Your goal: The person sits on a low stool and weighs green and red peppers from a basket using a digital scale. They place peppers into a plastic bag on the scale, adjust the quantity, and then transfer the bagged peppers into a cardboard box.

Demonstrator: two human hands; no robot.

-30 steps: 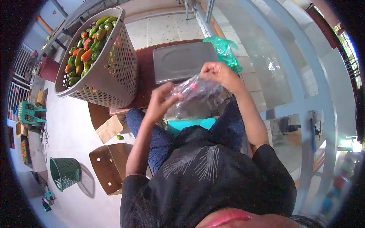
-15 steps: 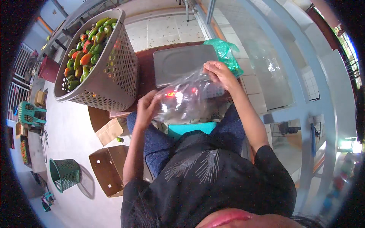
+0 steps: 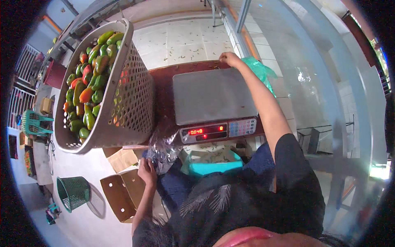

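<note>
My left hand (image 3: pixel 147 171) is closed on a clear plastic bag (image 3: pixel 162 152), which hangs crumpled beside the basket's lower edge. My right hand (image 3: pixel 231 59) reaches past the far edge of a grey weighing scale (image 3: pixel 214 96); its fingers are curled together, and whatever may be in them cannot be made out. Red digits glow on the scale's front panel, next to a keypad. Nothing lies on its flat plate. Close to my right forearm, a green plastic bag (image 3: pixel 260 73) sits at the table's right corner.
A tall grey perforated basket (image 3: pixel 138 94) full of green and red peppers (image 3: pixel 88 88) stands left of the scale on the brown table (image 3: pixel 162 84). Below are a turquoise container (image 3: pixel 216 167) between my knees, a cardboard box (image 3: pixel 117 197) and a green basket (image 3: pixel 74 193).
The clear bag, held in both hands over the scale's front, is now only in my left hand, lower and to the left. My right hand has moved away to the scale's far side.
</note>
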